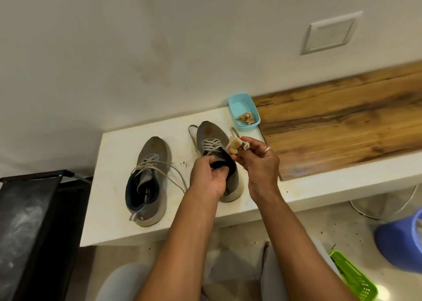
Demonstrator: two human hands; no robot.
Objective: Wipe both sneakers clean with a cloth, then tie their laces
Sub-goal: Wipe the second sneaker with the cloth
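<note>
L hand [211, 175] grips collar of held sneaker [219, 134]; R hand [260, 161] pinches cloth [234, 146] at its 2 o'clock. Other sneaker [148, 177] at 9 o'clock. Pin shoe firm, wipe toe w/ short strokes, refold cloth.

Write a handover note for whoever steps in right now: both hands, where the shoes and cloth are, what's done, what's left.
Left hand: grips the collar of the sneaker nearer the blue tray.
Right hand: pinches the cloth just beside that sneaker's lacing.
Other sneaker stands alongside it on the white ledge. The blue tray sits behind.
Done: wiping appears under way. The held sneaker shows a brown mark on its toe.
Left: finish wiping both, then tie the laces, which are loose on both.
</note>
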